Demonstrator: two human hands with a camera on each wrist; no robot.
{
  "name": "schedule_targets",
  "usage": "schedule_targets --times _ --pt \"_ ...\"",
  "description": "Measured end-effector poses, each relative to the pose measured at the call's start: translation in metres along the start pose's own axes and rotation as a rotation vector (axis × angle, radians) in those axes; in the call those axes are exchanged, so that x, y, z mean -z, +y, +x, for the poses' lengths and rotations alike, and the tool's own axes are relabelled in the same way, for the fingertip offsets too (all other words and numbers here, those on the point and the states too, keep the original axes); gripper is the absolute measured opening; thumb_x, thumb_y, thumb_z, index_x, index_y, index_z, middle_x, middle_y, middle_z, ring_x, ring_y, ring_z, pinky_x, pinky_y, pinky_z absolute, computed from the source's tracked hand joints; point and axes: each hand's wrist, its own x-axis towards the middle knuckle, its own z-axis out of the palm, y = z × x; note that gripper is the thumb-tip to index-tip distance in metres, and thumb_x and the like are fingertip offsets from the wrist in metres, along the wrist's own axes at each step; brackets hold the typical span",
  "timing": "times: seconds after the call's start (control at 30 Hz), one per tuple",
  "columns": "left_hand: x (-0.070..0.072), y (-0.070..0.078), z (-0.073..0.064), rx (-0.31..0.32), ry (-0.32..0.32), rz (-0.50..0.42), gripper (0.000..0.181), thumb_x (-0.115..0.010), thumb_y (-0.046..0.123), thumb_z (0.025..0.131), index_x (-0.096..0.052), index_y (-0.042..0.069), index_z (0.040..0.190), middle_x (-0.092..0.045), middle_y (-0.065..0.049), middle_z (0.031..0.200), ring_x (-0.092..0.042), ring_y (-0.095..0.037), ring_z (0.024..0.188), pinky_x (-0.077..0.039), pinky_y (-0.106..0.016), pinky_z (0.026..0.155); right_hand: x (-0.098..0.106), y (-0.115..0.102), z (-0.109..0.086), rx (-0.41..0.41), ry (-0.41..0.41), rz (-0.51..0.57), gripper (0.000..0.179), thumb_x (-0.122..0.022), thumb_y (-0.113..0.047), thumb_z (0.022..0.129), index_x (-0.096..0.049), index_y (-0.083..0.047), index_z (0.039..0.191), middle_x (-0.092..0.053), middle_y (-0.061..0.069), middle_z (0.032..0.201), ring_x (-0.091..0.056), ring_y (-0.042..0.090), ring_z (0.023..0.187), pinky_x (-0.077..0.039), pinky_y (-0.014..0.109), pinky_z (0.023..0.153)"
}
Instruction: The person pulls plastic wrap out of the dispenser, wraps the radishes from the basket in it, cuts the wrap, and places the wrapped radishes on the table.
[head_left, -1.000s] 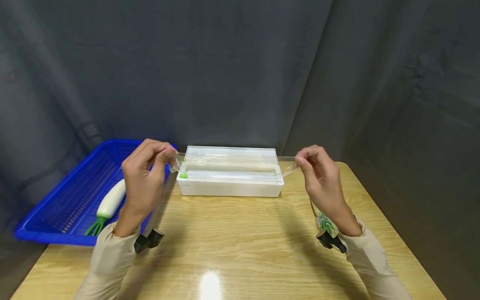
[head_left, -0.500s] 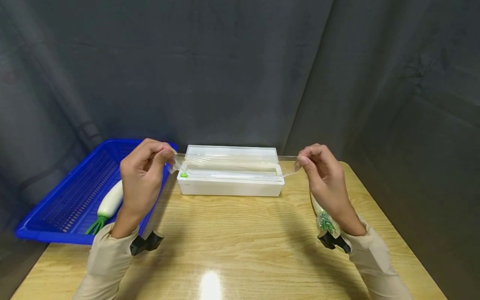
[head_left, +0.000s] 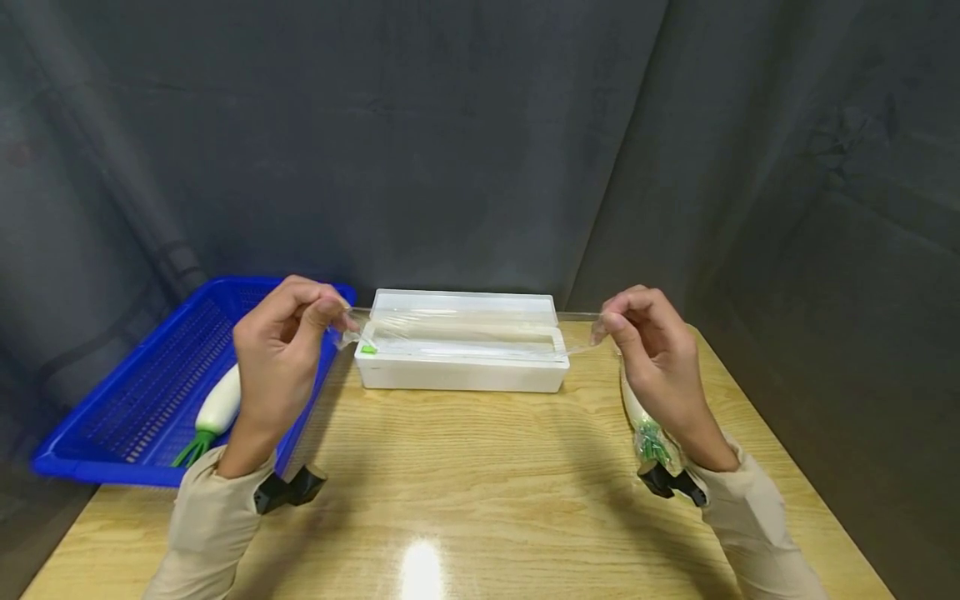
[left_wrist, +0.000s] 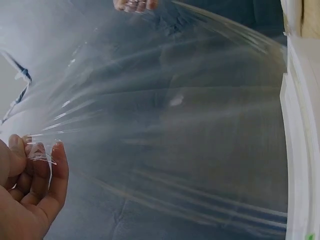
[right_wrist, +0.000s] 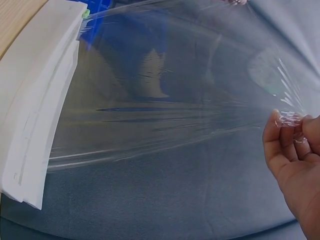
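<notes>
A clear sheet of cling film (left_wrist: pixel 190 115) stretches up from a long white cling film box (head_left: pixel 462 377), whose lid stands raised at the back. My left hand (head_left: pixel 281 358) pinches one corner of the film between thumb and fingers, left of the box. On the other side, my right hand (head_left: pixel 660 362) pinches the opposite corner. Both wrist views show the film gathered and creased at the fingertips and pulled taut toward the box. A green slider (head_left: pixel 368 350) sits at the box's left front corner.
At the left stands a blue plastic basket (head_left: pixel 112 473) with a white radish (head_left: pixel 220 402) in it, partly hidden by my left arm. A film-wrapped radish (head_left: pixel 651 442) lies on the wooden table (head_left: pixel 480 475), partly behind my right hand. Dark grey curtains surround the table.
My hands have drawn slightly farther apart, the left one leftward and the right one rightward, still pinching the film. The box has hardly moved.
</notes>
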Motion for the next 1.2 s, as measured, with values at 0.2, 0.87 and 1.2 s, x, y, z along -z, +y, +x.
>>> schedule_targets --times 0.2,0.87,1.2 --pt "0.001 0.003 -0.001 -0.006 -0.018 -0.036 0.029 -0.066 0.005 0.101 -0.062 -0.019 0.085 -0.069 -0.004 0.084 -0.07 -0.011 0.073 -0.056 -0.02 0.071 0.0 -0.003 0.0 0.012 0.006 0.034 0.029 -0.059 -0.003 0.105 -0.049 0.024 0.1 -0.06 0.009 0.093 -0.062 0.015 0.082 -0.055 0.022 0.078" --pt "0.005 0.008 0.001 0.044 -0.056 -0.102 0.031 -0.064 0.007 0.102 -0.062 -0.019 0.085 -0.068 -0.006 0.081 -0.069 -0.013 0.067 -0.053 -0.019 0.061 0.006 -0.011 0.007 -0.016 -0.035 0.13 0.027 -0.059 0.0 0.104 -0.048 0.024 0.1 -0.06 0.01 0.093 -0.063 0.017 0.077 -0.056 0.024 0.075" --pt "0.004 0.013 0.003 0.039 -0.053 -0.116 0.031 -0.065 0.008 0.101 -0.061 -0.018 0.084 -0.067 -0.007 0.08 -0.068 -0.015 0.067 -0.054 -0.02 0.065 0.008 -0.016 0.01 -0.023 -0.033 0.114 0.028 -0.06 -0.002 0.104 -0.049 0.023 0.1 -0.06 0.01 0.091 -0.062 0.018 0.077 -0.056 0.024 0.075"
